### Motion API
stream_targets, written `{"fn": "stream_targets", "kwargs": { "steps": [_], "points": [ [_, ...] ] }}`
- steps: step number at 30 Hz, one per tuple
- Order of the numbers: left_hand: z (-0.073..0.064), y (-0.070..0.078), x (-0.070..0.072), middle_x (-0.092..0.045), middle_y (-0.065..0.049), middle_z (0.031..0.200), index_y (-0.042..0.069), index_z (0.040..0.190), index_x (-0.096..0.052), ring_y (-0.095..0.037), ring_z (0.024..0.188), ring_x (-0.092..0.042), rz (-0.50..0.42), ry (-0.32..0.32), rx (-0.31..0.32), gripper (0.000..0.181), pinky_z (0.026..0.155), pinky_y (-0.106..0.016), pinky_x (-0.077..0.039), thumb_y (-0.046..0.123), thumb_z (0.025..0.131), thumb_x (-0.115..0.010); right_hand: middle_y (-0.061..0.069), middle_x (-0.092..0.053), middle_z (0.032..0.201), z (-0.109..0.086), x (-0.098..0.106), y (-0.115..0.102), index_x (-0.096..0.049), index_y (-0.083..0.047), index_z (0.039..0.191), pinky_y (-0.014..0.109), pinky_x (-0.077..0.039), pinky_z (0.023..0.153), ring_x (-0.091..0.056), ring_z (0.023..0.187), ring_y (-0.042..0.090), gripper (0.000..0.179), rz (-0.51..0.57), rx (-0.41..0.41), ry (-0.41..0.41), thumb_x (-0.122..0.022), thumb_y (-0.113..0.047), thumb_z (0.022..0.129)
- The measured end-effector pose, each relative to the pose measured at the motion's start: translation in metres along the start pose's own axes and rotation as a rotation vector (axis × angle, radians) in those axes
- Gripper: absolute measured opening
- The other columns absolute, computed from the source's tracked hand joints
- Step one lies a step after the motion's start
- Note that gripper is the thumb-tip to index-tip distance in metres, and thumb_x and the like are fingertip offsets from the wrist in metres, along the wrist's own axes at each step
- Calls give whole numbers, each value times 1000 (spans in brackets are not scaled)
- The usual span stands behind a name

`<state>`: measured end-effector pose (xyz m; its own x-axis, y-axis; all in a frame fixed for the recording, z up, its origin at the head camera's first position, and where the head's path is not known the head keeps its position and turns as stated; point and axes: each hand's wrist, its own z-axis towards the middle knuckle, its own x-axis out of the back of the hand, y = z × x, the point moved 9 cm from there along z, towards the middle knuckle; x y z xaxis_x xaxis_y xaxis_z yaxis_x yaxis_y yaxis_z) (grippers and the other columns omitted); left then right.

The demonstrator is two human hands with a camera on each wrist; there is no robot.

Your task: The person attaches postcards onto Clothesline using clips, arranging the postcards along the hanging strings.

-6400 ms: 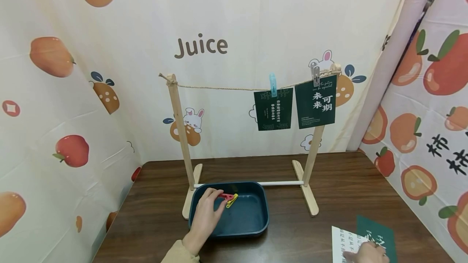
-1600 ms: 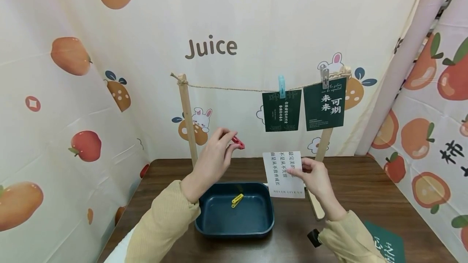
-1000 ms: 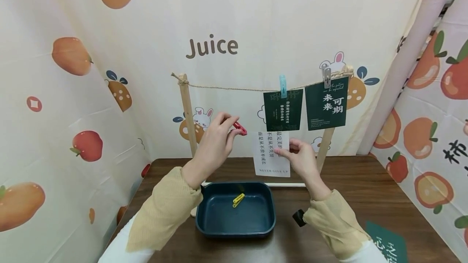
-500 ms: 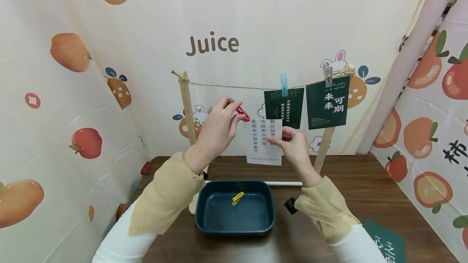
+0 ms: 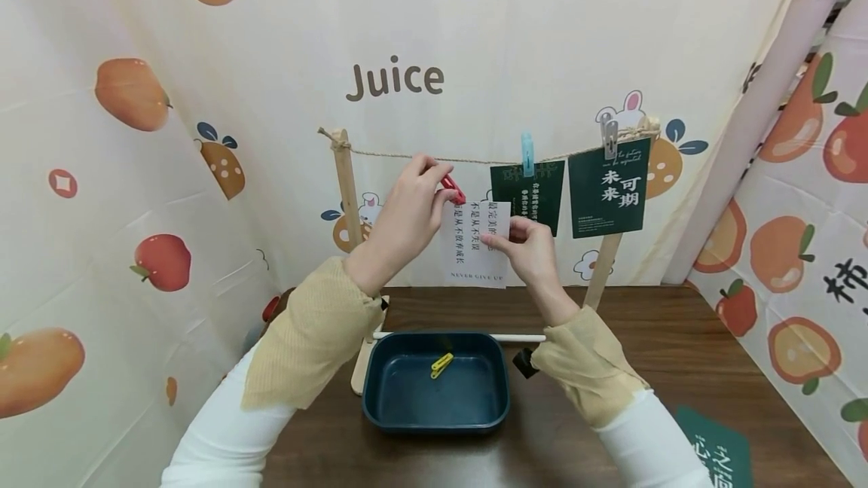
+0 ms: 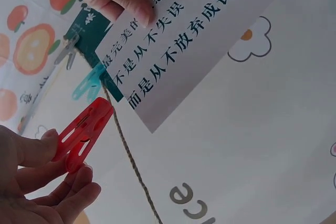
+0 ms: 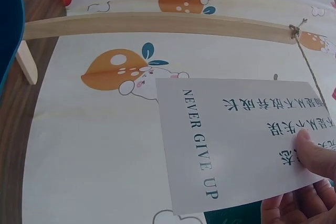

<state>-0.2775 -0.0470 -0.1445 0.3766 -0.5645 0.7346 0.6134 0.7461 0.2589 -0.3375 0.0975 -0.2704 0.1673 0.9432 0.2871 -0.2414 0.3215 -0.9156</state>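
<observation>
My left hand (image 5: 409, 209) pinches a red clothespin (image 6: 84, 132) by its handle ends, thumb on one side and fingers on the other. The right hand (image 5: 532, 251) grips the right edge of a white card (image 5: 475, 247) printed with Chinese characters and "NEVER GIVE UP", its thumb on the front. That card is upright below the twine (image 6: 131, 161), its top edge close under the clothespin in the head view. On the same twine hang two dark green cards, one under a blue clothespin (image 5: 527, 155) and a larger one (image 5: 606, 190) under a grey clothespin (image 5: 610, 138).
A dark blue tray (image 5: 436, 424) on the brown table (image 5: 468, 465) holds a yellow clothespin (image 5: 441, 365). Wooden posts (image 5: 347, 198) hold up the twine at both ends. Another green card (image 5: 719, 446) lies at the lower right. Fruit-printed curtains stand behind and beside the table.
Earlier, my left hand picked the red clothespin out of the tray, and my right hand lifted the white card off the table. Both have since risen toward the twine, the card also shifting left.
</observation>
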Motion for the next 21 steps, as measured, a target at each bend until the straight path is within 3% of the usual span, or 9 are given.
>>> {"fn": "stream_targets", "kwargs": {
  "steps": [12,21],
  "points": [
    [15,-5,2,-49,-15,102,-5,114,-55,-22,91,-49,55,-24,23,30,80,-27,-44,7,87,-55,11,-65,92,12,-15,-9,-65,-4,96,26,-47,67,-60,78,18,29,66,-12,0,-74,-19,72],
    [24,-9,1,-49,-15,103,-6,115,-53,-21,92,-47,106,-82,47,31,79,-25,-43,6,87,-55,10,-65,92,16,-20,-11,-65,-5,97,28,-47,70,-60,80,18,29,91,-49,-1,-73,-19,73]
  ]
}}
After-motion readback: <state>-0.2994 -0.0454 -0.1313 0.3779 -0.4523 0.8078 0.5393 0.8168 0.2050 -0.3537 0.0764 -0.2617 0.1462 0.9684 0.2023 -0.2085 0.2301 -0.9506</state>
